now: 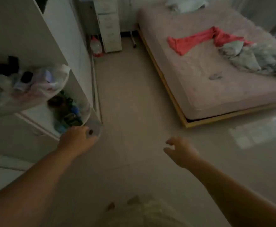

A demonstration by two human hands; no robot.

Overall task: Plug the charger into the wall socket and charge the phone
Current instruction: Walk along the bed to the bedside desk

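My left hand point(78, 140) is stretched forward at the lower left and grips a pale phone point(95, 129) with a dark camera lens on its back. The phone is level with the corner of the white shelf unit point(60, 51). Over the bare floor at lower middle, my right hand point(181, 151) hovers with its fingers apart and nothing in it. I see no charger, cable or wall socket. The picture is dim and blurred.
The shelf unit on the left holds plastic bags point(35, 86) and small bottles point(66, 112). A low bed point(216, 89) with a red garment point(198, 40) and crumpled bedding fills the right. A white drawer cabinet point(109, 27) and a water jug point(96, 46) stand at the back. Tiled floor point(134, 95) runs between them.
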